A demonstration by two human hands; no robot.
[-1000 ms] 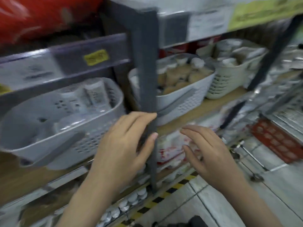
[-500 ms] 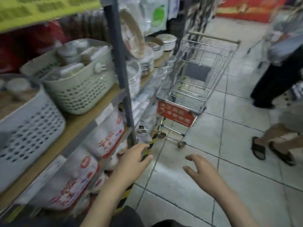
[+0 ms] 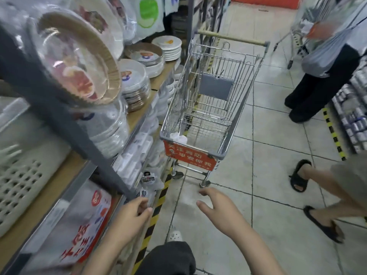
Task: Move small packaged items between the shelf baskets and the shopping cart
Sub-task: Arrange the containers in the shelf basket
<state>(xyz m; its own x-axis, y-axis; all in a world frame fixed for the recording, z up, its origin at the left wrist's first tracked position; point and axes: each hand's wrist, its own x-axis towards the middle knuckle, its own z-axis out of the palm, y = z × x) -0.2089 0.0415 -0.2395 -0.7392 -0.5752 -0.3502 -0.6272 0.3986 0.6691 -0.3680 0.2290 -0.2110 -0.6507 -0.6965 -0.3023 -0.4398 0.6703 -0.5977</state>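
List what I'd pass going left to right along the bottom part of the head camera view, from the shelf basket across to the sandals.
Perforated shelf basket → red-lettered package → left hand → right hand → sandalled feet.

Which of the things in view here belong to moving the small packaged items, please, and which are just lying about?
Part of the job:
- silver wire shopping cart with a red sign
- small white packet lying in the cart's near corner
- pale perforated plastic shelf basket
- left hand and right hand, both empty

Just lying about:
- wrapped stacks of round paper plates
- grey shelf post
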